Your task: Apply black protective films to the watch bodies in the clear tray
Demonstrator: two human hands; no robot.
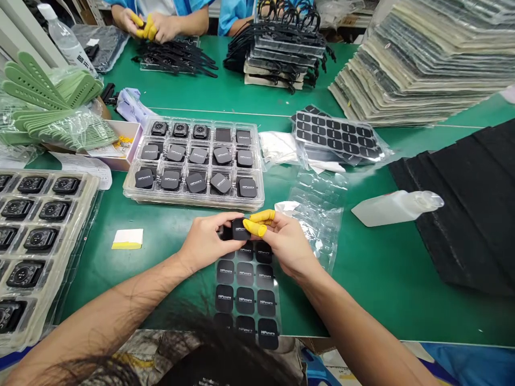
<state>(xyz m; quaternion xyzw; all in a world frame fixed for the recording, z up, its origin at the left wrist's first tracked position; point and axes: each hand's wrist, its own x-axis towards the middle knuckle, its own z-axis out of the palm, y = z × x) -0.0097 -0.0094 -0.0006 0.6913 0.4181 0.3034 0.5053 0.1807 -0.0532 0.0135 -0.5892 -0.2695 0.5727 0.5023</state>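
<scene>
Between my two hands is a black square watch case (240, 230) with a black label reading "HiFuture" on its upper face. My left hand (205, 238) grips its left side with thumb and fingers. On the right edge, my right hand (284, 236), with yellow finger cots on thumb and forefinger, pinches the case or its label; which one I cannot tell. Beneath my hands lies a clear sheet of black labels (245, 273), its top partly hidden by them. Beyond them a clear tray (193, 201) carries watch cases, most topped with similar labels.
Left stands another tray of bare watch cases (42, 241). A small white-and-yellow pad (127, 239) lies near my left forearm. Right are crumpled clear film (317, 214), a plastic bottle (396, 208) on its side and bagged label sheets (336, 134). Across the table, a co-worker's hands (151, 26) handle black straps.
</scene>
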